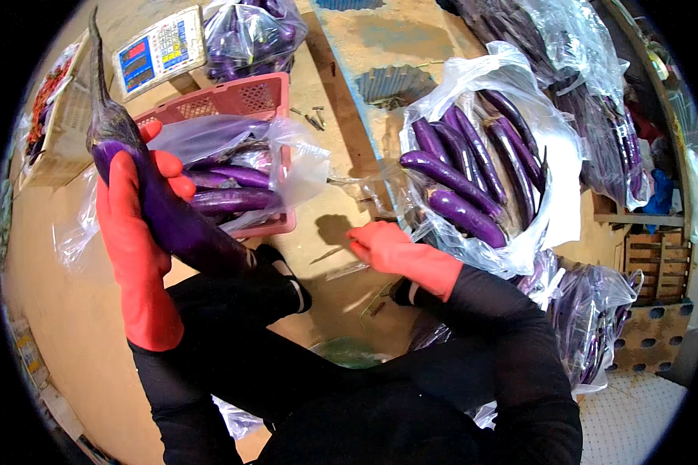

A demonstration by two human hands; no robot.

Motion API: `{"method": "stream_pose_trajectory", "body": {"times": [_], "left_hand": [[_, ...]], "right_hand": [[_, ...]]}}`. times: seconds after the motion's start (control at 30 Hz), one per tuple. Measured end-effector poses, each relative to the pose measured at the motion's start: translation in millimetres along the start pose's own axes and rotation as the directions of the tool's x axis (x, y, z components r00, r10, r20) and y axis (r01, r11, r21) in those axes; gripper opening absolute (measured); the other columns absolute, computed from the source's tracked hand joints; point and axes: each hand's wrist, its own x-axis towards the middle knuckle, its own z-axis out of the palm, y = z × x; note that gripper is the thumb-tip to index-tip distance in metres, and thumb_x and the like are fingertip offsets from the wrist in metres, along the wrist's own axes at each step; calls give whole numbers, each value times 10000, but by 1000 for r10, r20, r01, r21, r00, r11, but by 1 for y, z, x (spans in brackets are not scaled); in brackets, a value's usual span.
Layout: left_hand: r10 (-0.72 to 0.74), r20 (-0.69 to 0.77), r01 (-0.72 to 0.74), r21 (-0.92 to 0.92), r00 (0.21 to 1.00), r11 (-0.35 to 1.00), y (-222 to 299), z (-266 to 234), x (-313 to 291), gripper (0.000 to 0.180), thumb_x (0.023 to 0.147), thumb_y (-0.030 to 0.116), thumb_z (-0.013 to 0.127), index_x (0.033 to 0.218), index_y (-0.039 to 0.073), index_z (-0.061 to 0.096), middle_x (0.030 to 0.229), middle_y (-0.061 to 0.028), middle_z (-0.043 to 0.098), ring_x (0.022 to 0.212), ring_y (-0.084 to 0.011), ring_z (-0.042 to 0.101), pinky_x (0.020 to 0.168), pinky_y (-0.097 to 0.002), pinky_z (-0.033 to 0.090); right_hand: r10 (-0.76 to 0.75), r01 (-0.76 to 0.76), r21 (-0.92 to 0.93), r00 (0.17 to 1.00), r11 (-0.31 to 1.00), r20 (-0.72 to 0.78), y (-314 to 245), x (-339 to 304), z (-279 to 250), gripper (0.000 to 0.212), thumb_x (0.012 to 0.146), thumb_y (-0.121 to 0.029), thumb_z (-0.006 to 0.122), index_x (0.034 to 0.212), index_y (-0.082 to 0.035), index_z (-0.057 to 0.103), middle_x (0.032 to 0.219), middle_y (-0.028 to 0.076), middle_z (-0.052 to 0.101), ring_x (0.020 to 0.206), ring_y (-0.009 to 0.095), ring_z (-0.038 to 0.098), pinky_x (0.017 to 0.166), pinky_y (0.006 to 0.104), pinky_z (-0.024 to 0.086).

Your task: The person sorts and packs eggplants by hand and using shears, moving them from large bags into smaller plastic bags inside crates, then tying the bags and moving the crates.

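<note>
My left hand (132, 225), in a red rubber glove, is wrapped round a long purple eggplant (167, 209). The eggplant's long stem points up and its body slants down to the right. My right hand (392, 252), in a matching glove, is closed with the fingers pressed together; what is in it, if anything, is hard to make out. A thin, dark, pointed thing (326, 255) shows just left of its fingertips. Behind the left hand, a pink crate (288, 167) lined with a clear plastic bag (306, 155) holds several eggplants (236, 201).
An open clear bag of eggplants (568, 178) stands right of my right hand. A digital scale (161, 53) and a filled bag (256, 39) are beyond the crate. More bagged eggplants (589, 318) lie at the right. Cut stem pieces (316, 120) lie on the floor.
</note>
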Motion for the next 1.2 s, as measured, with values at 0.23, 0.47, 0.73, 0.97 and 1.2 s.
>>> {"method": "stream_pose_trajectory", "body": {"times": [0.23,0.47,0.73,0.97,1.2], "left_hand": [[-9,134,-7,121,991,993,-8,19,-6,548,925,427,472,1275,6,440,886,-74,607,725,-185,592,664,-315,480],[36,172,-51,85,984,995,-22,33,0,571,910,416,520,1290,1,419,914,-86,613,747,-182,598,687,-312,476],[-50,150,27,154,987,988,-25,44,6,613,901,421,523,1294,-34,401,880,-91,610,699,-158,597,625,-260,478],[-11,231,-23,142,973,990,-26,62,6,629,884,435,560,1283,-27,408,891,-84,615,721,-153,597,649,-270,480],[-17,200,3,68,980,998,-20,62,-3,582,887,394,576,1281,-6,421,879,-82,615,713,-151,593,653,-276,485]], "right_hand": [[470,-170,533,727,829,-500,97,-59,-118,247,833,-189,592,1028,-39,624,902,184,650,848,342,629,756,389,503],[595,-798,-192,563,571,-574,269,-105,-140,321,673,-182,640,965,-48,639,976,197,639,951,362,604,825,430,480],[694,-780,-107,603,617,-394,294,-86,-106,525,608,-293,770,1030,-26,610,1045,220,620,1007,371,594,887,424,472],[610,-839,59,344,542,-714,273,-107,-134,273,703,-207,665,899,-17,654,956,230,631,933,356,619,828,447,496],[512,-547,89,697,832,-502,299,-79,-118,461,663,-356,706,996,-43,650,1012,193,643,930,368,611,837,408,479]]}}
